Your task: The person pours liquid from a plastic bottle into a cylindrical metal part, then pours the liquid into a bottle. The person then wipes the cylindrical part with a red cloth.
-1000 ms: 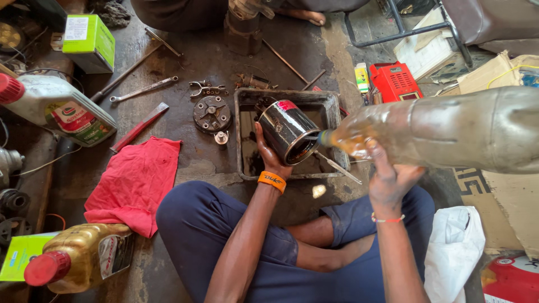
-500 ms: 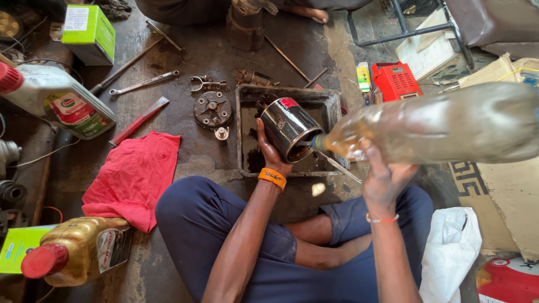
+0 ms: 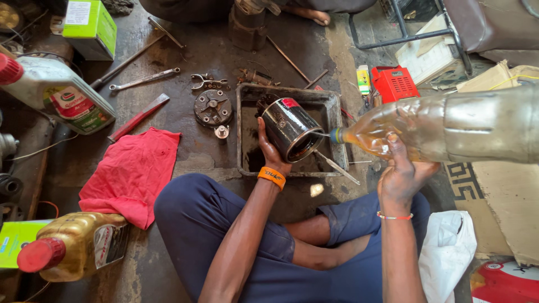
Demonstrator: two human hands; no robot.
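My left hand (image 3: 268, 150) grips a shiny black metal cylinder (image 3: 288, 128) from below, tilted with its open end toward the right, over a dirty metal tray (image 3: 331, 106). My right hand (image 3: 403, 171) holds a large clear plastic bottle (image 3: 449, 126) of amber liquid, lying almost level. The bottle's mouth points left at the cylinder's open end, a short gap away. I sit cross-legged in dark blue trousers, an orange band on my left wrist.
A red cloth (image 3: 132, 174) lies left of my knee. Wrenches (image 3: 144, 79), a red bar (image 3: 138, 117) and a round metal disc (image 3: 213, 107) lie beyond it. Oil jugs (image 3: 53, 92) (image 3: 76, 245), green boxes (image 3: 90, 28), a red device (image 3: 394, 83) and a white bag (image 3: 446, 255) surround me.
The bottle has drawn back a little to the right, so its mouth is now just outside the cylinder's opening. My right hand shifted right with it. The cylinder stays put.
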